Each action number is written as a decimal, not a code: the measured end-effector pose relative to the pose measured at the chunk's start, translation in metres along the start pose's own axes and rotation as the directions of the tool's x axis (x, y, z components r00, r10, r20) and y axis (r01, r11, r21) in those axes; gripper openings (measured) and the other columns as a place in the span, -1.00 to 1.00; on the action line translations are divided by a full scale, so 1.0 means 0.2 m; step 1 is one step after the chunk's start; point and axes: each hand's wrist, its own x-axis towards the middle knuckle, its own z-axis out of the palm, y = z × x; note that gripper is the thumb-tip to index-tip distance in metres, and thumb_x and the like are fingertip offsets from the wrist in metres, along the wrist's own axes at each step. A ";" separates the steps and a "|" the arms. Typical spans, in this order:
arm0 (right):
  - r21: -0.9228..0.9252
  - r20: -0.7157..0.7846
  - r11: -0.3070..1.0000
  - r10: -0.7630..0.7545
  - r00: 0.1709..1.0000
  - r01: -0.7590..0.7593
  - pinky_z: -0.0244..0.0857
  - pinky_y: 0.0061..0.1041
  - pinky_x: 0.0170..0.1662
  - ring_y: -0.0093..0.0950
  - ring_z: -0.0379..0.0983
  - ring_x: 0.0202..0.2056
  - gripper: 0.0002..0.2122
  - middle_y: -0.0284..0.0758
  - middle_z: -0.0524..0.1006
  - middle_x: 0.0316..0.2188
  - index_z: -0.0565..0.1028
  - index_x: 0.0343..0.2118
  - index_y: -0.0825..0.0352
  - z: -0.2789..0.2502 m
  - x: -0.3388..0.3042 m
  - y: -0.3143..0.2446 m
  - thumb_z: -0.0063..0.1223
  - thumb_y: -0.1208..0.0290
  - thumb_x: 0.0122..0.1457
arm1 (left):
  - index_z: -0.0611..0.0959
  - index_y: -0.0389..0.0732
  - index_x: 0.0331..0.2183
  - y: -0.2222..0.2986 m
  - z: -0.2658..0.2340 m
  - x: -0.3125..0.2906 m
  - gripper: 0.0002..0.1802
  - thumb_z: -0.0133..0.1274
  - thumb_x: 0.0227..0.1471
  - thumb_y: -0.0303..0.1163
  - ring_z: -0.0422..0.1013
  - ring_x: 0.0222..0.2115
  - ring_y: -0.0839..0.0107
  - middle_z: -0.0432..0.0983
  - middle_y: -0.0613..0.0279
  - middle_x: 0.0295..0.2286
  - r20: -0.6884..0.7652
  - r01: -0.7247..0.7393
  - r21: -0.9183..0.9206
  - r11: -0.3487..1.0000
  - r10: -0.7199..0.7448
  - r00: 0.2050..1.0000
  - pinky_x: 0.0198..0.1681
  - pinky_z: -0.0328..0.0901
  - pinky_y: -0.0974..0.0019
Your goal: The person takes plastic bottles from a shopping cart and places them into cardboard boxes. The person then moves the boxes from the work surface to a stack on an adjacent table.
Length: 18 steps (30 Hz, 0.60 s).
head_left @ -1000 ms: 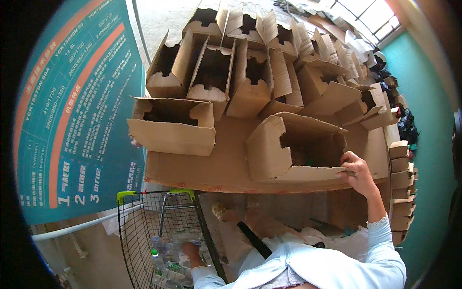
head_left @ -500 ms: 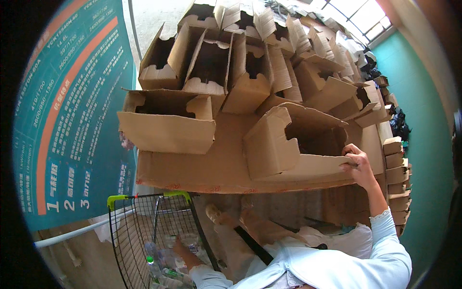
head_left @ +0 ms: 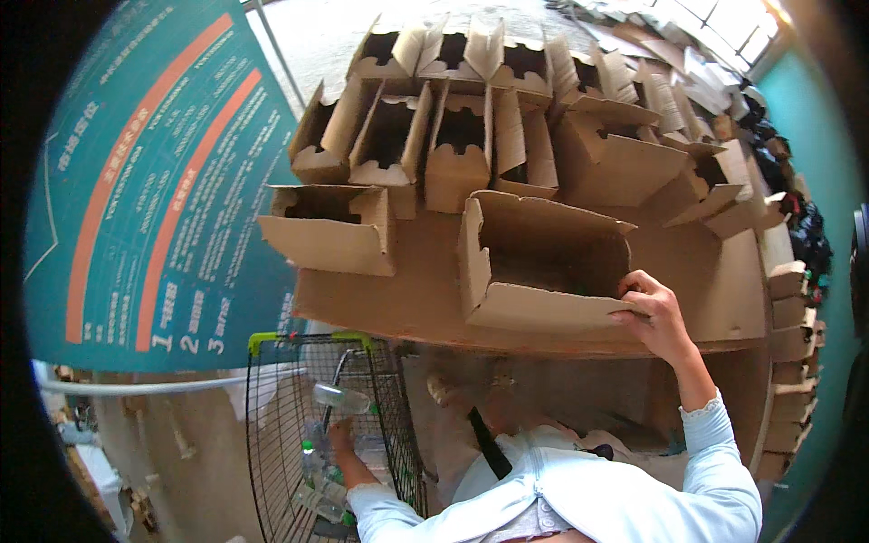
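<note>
Front cardboard box: open-topped brown carton (head_left: pixel 552 244), on the near part of the brown worktop (head_left: pixel 416 281), to the right of the smaller open carton (head_left: pixel 330 246) and nearer the person than the packed rows of open cartons (head_left: pixel 460 154).
Box weight and stiffness: probably light; the walls look stiff along their length but likely to bend at the cut upper edges and corners. The dark inside hides whatever may lie at the bottom.
Box surface: dry, matt board, so it should give good grip; tearing at a notched edge seems the likelier trouble.
Where to hold the box: the upper edge of the near wall by its right end; a second hold on the left end wall would steady it.
Right hand (head_left: pixel 654 317): narrow, fingers curled in a pinch on that right-hand near corner of the box.
Left hand (head_left: pixel 341 439): down inside the wire cart (head_left: pixel 262 340), just beside a clear plastic bottle with a green cap (head_left: pixel 340 398); whether its fingers grip that bottle, I cannot tell.
Bottle handling: thin-walled, likely light if empty, smooth and a little slippery, easily dented; best taken round the middle.
Other bottles: more clear ones (head_left: pixel 319 502) lie lower in the cart, near the left forearm.
</note>
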 end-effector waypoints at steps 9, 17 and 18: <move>-0.057 0.027 0.998 -0.033 0.999 0.034 0.34 -0.39 -0.38 -0.33 0.43 -0.41 -0.84 -0.23 0.45 -0.34 0.53 -0.56 0.36 -0.03 0.02 -0.01 0.34 0.47 -0.16 | 0.50 -0.25 0.05 0.10 0.20 0.23 -0.51 0.06 0.15 -0.21 0.46 -0.33 0.23 0.46 -0.01 -0.13 0.257 -0.118 0.745 0.656 -0.120 0.959 -0.40 0.38 0.17; -0.052 -0.011 0.977 0.206 0.979 -0.206 0.34 -0.44 -0.36 -0.37 0.45 -0.37 -0.81 -0.23 0.45 -0.34 0.52 -0.56 0.40 0.01 -0.02 -0.07 0.36 0.49 -0.20 | 0.62 -0.44 -0.26 -0.03 0.25 0.07 -0.30 0.13 0.01 0.15 0.50 -0.34 0.20 0.54 -0.03 -0.24 -0.377 0.193 0.835 0.516 0.281 0.883 -0.35 0.39 0.10; -0.063 -0.023 0.980 0.189 0.982 -0.190 0.34 -0.43 -0.35 -0.37 0.46 -0.36 -0.81 -0.23 0.45 -0.34 0.53 -0.55 0.40 0.02 -0.02 -0.07 0.37 0.50 -0.21 | 0.62 -0.43 -0.27 -0.12 0.17 0.11 -0.30 0.13 0.01 0.15 0.50 -0.32 0.21 0.54 -0.04 -0.21 -0.415 0.202 0.781 0.591 0.249 0.875 -0.33 0.38 0.08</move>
